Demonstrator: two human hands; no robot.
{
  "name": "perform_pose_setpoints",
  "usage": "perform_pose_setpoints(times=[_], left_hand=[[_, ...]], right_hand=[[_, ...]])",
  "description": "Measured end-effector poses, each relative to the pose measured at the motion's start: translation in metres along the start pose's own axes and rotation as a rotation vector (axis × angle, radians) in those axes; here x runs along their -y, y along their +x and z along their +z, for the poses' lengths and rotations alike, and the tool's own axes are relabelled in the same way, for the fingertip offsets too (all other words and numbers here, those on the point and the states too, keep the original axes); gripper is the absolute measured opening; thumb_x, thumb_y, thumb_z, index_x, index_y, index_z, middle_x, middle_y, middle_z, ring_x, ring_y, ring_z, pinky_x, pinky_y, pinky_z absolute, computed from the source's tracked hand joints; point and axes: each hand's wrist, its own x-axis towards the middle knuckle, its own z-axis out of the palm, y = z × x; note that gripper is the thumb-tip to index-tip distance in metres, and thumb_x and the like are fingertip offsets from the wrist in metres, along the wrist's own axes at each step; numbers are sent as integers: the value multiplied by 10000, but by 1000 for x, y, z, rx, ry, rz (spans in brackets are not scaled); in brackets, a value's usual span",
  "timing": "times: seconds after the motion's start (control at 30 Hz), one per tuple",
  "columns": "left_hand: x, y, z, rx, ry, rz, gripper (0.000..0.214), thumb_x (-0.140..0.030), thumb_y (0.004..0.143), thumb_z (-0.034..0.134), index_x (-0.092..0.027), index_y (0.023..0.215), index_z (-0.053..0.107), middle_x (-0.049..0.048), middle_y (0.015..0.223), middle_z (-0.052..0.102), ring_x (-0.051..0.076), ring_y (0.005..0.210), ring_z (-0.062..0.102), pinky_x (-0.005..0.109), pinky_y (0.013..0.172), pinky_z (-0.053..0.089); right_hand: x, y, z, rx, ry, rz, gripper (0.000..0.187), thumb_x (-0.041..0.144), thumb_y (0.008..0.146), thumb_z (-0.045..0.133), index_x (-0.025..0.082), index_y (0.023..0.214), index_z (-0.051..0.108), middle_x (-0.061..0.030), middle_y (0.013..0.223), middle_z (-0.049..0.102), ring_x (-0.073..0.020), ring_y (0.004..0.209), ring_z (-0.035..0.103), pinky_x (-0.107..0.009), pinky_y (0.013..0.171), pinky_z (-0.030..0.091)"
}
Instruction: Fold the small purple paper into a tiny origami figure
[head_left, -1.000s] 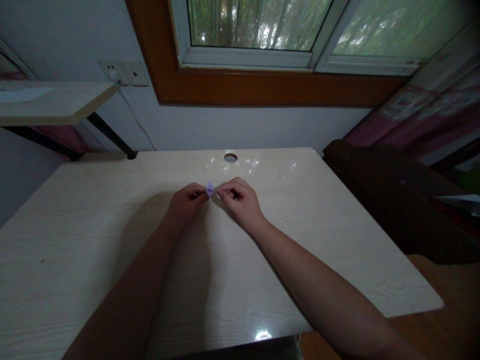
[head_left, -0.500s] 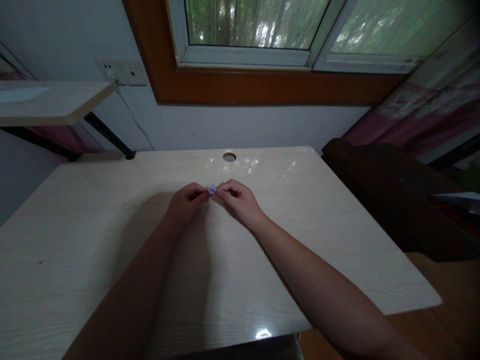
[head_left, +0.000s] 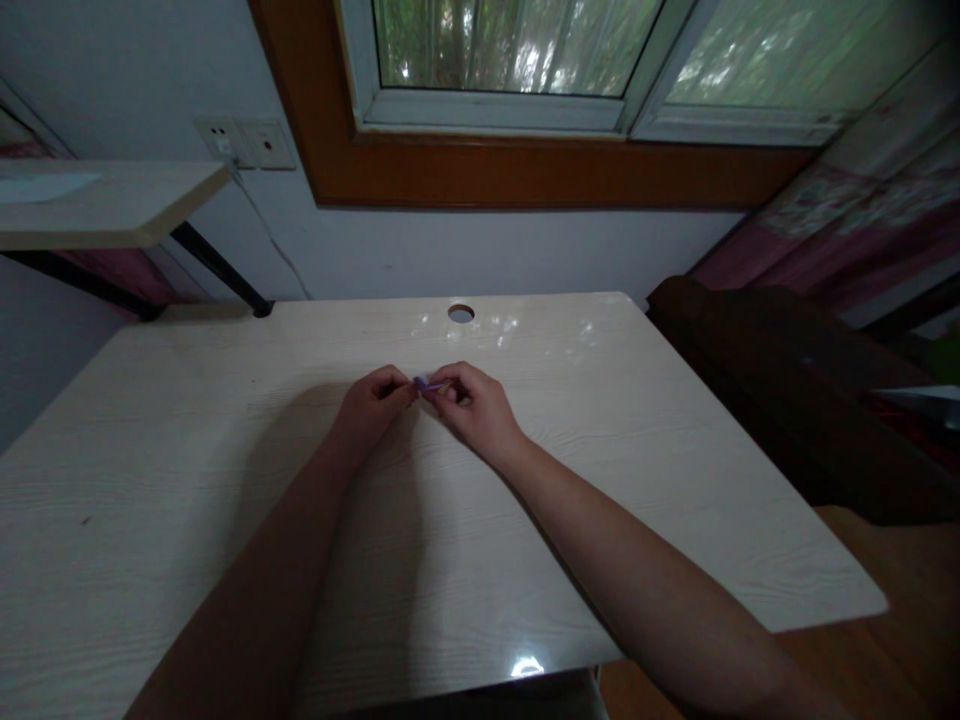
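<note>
A small purple piece that looks like folded paper (head_left: 422, 383) is pinched between my two hands, above the middle of the desk (head_left: 510, 560). My left hand (head_left: 373, 402) is closed, its thumb and forefinger gripping the left end of the piece. From the other side my right hand (head_left: 480, 408) holds it between thumb and curled fingers. The fingertips cover much of the piece, so its full shape is hidden. Both forearms reach forward over the desk, and a shadow lies beneath the left one.
A raised shelf (head_left: 112, 210) on black legs stands at the left. Near the desk's far edge is a round hole (head_left: 461, 314). A white cable (head_left: 266, 230) hangs from the wall socket (head_left: 244, 143). Dark brown furniture (head_left: 750, 400) stands to the right.
The purple piece has turned and now shows a narrow strip toward my right hand. My right fingers have shifted and curled more around it. My left hand has hardly moved.
</note>
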Motion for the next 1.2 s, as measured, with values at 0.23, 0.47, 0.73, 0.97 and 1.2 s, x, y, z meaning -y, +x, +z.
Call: perform_pose_setpoints(times=[0.23, 0.47, 0.73, 0.97, 1.2], left_hand=[[-4, 0, 0, 22, -17, -17, 193, -328, 778, 606, -172, 665, 590, -30, 619, 522, 126, 598, 452, 248, 579, 332], [-11, -2, -2, 59, -27, -25, 247, -326, 799, 564, -176, 603, 556, -27, 590, 492, 126, 582, 426, 265, 577, 327], [-11, -1, -2, 103, -65, -33, 255, -316, 810, 557, -177, 597, 553, -25, 581, 496, 129, 578, 430, 267, 570, 325], [-10, -1, -2, 95, -50, -32, 283, -345, 806, 558, -181, 576, 544, -18, 572, 490, 137, 581, 430, 273, 579, 328], [-12, -3, -1, 110, -51, -22, 284, -362, 817, 552, -183, 596, 548, -7, 596, 505, 143, 601, 443, 275, 595, 355]], right_hand=[[6, 0, -7, 61, -146, -203, 131, 271, 944, 551, 239, 996, 667, -50, 934, 660, -162, 841, 612, -289, 757, 487], [8, 0, -9, 53, -189, -285, 181, 246, 955, 526, 254, 1031, 690, -63, 1002, 660, -178, 921, 623, -315, 807, 513], [8, 0, -10, 62, -236, -299, 192, 255, 954, 536, 258, 1084, 678, -66, 1027, 659, -181, 925, 621, -314, 798, 513], [7, 0, -11, 75, -261, -306, 216, 265, 961, 524, 262, 1117, 673, -69, 1044, 654, -182, 934, 614, -314, 797, 505], [9, 1, -11, 36, -202, -253, 183, 277, 953, 548, 265, 1042, 707, -57, 971, 648, -175, 904, 614, -312, 813, 503]])
